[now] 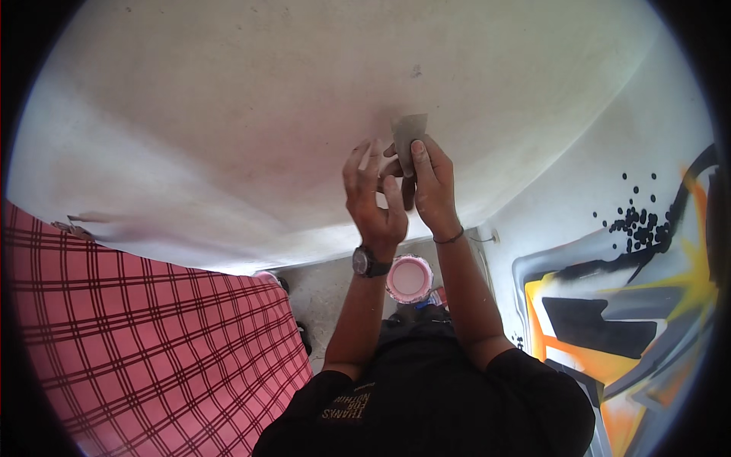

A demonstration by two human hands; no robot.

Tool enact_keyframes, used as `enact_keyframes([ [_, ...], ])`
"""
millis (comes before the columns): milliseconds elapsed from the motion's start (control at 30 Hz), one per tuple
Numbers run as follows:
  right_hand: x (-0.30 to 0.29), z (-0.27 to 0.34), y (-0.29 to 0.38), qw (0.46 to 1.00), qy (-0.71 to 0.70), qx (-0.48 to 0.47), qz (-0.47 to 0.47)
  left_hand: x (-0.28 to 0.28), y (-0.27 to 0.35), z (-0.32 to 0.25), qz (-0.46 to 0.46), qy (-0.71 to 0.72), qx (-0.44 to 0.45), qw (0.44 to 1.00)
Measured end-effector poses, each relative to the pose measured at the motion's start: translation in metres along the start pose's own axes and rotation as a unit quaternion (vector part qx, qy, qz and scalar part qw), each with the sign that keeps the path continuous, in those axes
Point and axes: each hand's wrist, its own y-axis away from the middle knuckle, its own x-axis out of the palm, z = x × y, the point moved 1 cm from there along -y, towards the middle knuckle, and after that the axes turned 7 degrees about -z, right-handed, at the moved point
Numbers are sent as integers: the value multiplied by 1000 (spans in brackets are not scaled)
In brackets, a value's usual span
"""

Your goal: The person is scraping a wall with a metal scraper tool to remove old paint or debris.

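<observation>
Between the thumb and fingers of my right hand (435, 183) is a small grey-green sheet, perhaps sandpaper (410, 137), curved lengthwise. The hand is in front of a pale wall (274, 114) with faint pinkish patches. Just to its left, my left hand (374, 200) is raised with its fingers apart and nothing seen in it. Its fingertips are near the sheet; whether any finger touches it cannot be told. Both hands look dusty.
Near my feet a pink-rimmed bucket (409, 279) stands on the grey floor (320, 303). A red checked cloth (171, 343) spreads over a large surface at the left. The right wall (599, 320) bears painted graffiti. A thin cable (484, 240) runs near the corner.
</observation>
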Motion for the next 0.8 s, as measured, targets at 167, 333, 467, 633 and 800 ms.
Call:
enact_keyframes([
  [167, -31, -42, 3, 995, 30, -27, -87, -9, 16, 26, -59, -245, 91, 963],
  [333, -48, -85, -3, 981, 125, -64, -133, 9, 11, 63, -135, -192, 82, 969],
  [467, -28, -99, -8, 974, 139, -61, -170, 18, 5, 103, -159, -174, 138, 962],
  [633, -15, -115, -17, 982, 79, -57, -160, 29, 1, 128, -132, -262, 111, 950],
  [800, 10, -118, -15, 959, 141, -83, -231, 23, -2, 149, -196, -296, 159, 921],
])
